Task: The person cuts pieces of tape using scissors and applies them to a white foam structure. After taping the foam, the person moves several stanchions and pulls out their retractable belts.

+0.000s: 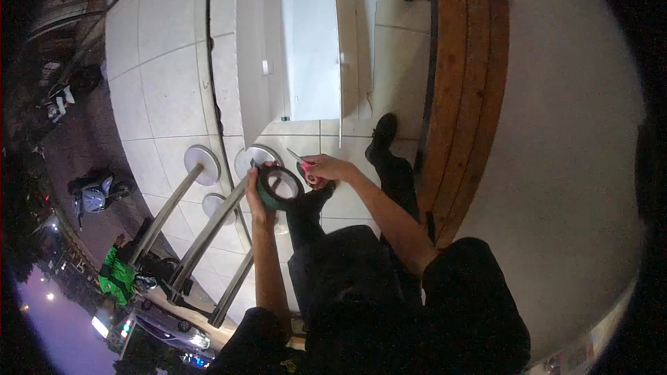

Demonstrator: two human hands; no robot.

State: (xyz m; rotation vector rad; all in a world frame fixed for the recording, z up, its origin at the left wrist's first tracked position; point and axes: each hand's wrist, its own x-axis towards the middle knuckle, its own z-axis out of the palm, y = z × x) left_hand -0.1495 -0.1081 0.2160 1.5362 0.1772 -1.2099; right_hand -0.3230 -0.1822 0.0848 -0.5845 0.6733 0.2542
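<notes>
My left hand (258,198) grips a roll of dark green tape (281,187) at its left side, with the roll's round opening facing up. Close to its right, my right hand (326,167) is closed on scissors with red-pink handles (312,178); their blades point up and left. A small dark end of tape shows at the roll's upper left. Beyond both hands, a large white panel (313,48) with raised side flaps lies on the tiled floor. Small dark pieces and small white pieces are on it.
A wooden bench (462,90) stands on the right. Metal posts with round bases (202,165) are at the left. Farther left are a parked motorbike (99,194), a person in green (117,276) and a car (167,324). My legs and shoes (384,132) are below the panel.
</notes>
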